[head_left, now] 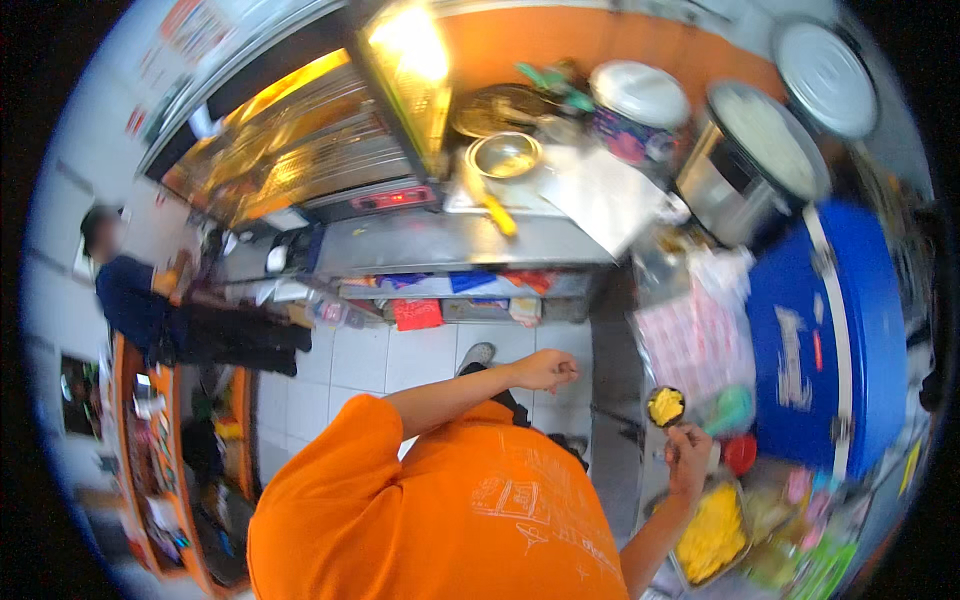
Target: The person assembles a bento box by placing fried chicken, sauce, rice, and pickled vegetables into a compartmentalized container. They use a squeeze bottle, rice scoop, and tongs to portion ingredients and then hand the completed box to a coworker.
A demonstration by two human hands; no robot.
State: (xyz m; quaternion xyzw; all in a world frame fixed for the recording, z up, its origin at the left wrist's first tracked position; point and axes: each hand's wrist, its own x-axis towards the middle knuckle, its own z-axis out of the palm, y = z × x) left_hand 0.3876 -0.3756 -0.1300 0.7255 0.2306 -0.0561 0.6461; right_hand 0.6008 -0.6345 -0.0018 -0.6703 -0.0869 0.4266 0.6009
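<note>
My right hand [688, 458] is closed around what looks like a black ladle [679, 418]. Yellow food [665, 405] that resembles scrambled egg fills its bowl; the handle is mostly hidden by my fingers. Just below that hand, a rectangular tray [746, 548] holds a heap of the same yellow food. My left hand [547, 370] hangs in front of my body over the floor, fingers loosely curled, with nothing visible in it. Beside the ladle are a red lid or cup [740, 454] and a light green item [731, 409].
A big blue cooler box [870, 340] stands behind pink-patterned packaging [697, 340]. The metal counter [400, 240] carries a lit display warmer [300, 140], a metal bowl [505, 156], a yellow-handled knife [498, 215] and a rice cooker [735, 165]. At the left stands a person in dark clothes [150, 300].
</note>
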